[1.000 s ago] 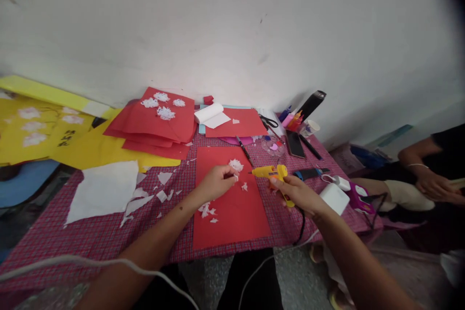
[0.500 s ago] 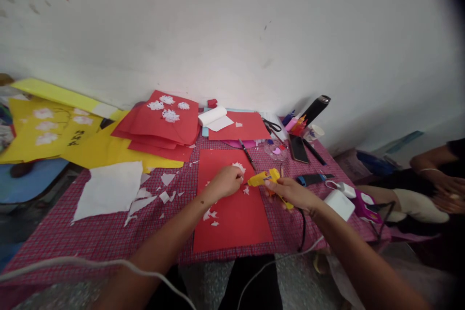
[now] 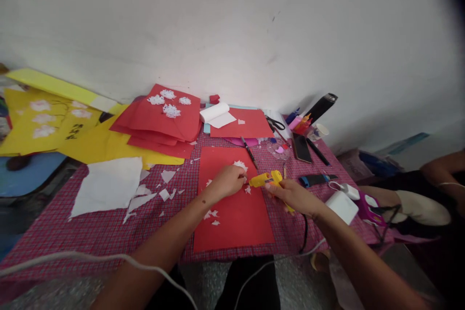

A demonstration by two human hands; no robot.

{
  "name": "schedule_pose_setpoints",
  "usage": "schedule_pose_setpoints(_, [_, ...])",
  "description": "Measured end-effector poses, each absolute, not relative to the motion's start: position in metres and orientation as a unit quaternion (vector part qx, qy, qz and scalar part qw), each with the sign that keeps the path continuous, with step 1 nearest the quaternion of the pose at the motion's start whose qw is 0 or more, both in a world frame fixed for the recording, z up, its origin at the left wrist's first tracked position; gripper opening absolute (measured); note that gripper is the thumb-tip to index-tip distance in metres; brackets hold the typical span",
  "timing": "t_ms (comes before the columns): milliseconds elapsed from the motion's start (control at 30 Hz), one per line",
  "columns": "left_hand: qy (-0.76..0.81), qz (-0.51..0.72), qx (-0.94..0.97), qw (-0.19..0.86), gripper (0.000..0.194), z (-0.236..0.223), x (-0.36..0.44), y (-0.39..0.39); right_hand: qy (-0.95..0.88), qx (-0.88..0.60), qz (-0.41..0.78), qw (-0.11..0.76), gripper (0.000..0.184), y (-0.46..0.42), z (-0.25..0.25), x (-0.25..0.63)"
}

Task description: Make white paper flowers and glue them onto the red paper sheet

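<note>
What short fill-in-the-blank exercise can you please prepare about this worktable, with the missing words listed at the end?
1. The right hand holds a glue gun whose body is ____.
2. The left hand is over a large sheet coloured ____.
3. On the paper stack near the wall, there are ____ white flowers.
4. The handle of the knife is black and ____.

Missing words: yellow; red; four; blue.
</note>
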State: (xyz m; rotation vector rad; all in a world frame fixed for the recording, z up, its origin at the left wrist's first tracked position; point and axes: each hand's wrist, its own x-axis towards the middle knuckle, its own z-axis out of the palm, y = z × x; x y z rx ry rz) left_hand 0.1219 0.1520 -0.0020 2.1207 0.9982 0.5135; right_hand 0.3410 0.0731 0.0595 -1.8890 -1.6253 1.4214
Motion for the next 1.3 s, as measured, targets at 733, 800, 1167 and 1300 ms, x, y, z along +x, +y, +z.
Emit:
schedule_pose_setpoints(733, [0.4,0.203,0.815,0.366,0.021,0.0,0.123,0.15,-0.606,-0.653,0.446,0.089,0.055,0.068,0.065,0.339])
schedule_pose_setpoints(800, [0.405,0.199,0.813,0.368,0.02,0.0,0.123,0.15,-0.601,-0.657,0.445,0.091,0.054,0.068,0.065,0.339])
schedule_pose_setpoints(1167, [0.397,0.197,0.822,0.357,0.021,0.0,0.123,0.15,-0.593,-0.652,0.46,0.108,0.049,0.069,0.065,0.345])
schedule_pose_setpoints(1300, [0.395,0.191,0.83,0.345,0.019,0.002,0.123,0.149,-0.592,-0.663,0.45,0.085,0.049,0.067,0.067,0.348])
